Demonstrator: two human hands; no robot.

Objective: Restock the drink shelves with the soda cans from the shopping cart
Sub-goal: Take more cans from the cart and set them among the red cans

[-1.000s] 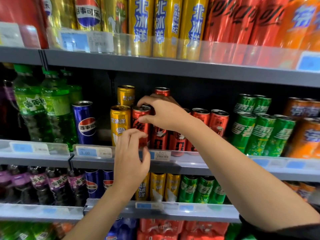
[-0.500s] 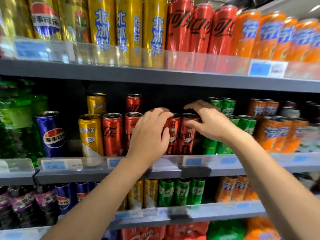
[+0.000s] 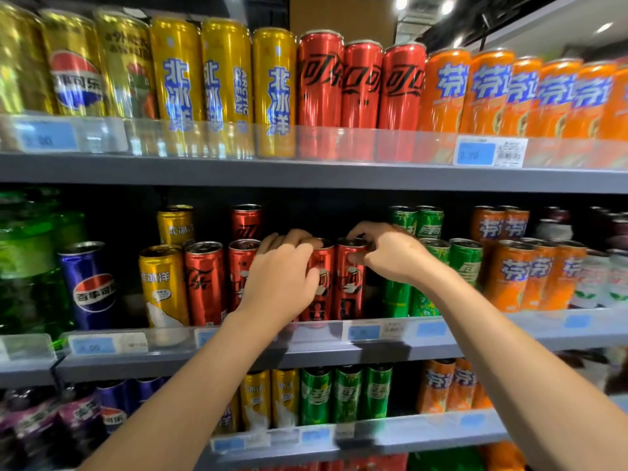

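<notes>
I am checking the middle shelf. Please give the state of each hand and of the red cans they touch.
Left hand: fingers curled over the top of one red can.
Right hand: pinches the rim of the next red can.
Both cans: upright, side by side, at the shelf front.

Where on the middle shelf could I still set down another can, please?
Free floor shows between the blue can and the front yellow can, and behind the blue can. From the red cans under both hands rightward through green cans and orange cans, it is packed.
</notes>
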